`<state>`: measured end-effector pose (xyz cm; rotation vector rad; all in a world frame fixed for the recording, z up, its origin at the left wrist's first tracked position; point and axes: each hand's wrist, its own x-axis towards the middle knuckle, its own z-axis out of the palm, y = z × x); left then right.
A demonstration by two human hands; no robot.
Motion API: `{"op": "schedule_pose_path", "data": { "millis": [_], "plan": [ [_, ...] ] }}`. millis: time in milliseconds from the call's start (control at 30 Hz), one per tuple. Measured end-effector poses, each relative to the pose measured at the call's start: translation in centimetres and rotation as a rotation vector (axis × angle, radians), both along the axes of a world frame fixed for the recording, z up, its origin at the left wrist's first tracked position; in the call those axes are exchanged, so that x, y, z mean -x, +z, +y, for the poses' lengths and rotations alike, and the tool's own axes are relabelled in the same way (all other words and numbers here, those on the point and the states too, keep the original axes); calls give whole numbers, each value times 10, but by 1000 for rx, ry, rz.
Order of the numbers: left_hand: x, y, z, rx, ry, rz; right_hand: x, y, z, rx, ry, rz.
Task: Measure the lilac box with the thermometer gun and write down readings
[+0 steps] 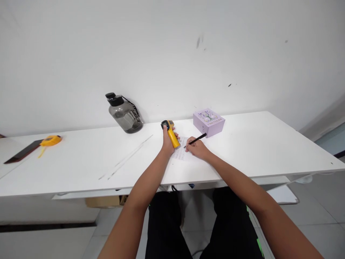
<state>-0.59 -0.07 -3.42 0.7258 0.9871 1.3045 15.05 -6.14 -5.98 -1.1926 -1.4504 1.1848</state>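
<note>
My left hand is wrapped round a yellow and dark infrared thermometer, its small screen facing up toward me. In my right hand is a black pen, pinched between the fingers with its tip down at a sheet of paper. Rows of writing cover the sheet, too small to read, and both hands hide parts of it. Just behind my right hand stands a lilac box with a printed picture on its lid.
A grey see-through water bottle leans at the wall on the left. Farther left, a yellow tape measure lies by a dark flat object. The white table ends at its front edge before my legs.
</note>
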Motion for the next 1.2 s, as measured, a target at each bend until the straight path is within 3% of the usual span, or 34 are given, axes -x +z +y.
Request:
{"op": "schedule_pose_path", "data": {
  "millis": [67, 300, 700, 1200],
  "plan": [
    [0, 1, -1, -1, 0, -7, 0, -2, 1, -20, 16, 13],
    [0, -2, 0, -33, 2, -14, -6, 0, 4, -117, -146, -134],
    [0, -1, -1, 4, 30, -10, -7, 6, 6, -45, -107, -114],
    [-3, 4, -7, 21, 96, -20, -11, 6, 13, -56, -80, -138]
  ]
}}
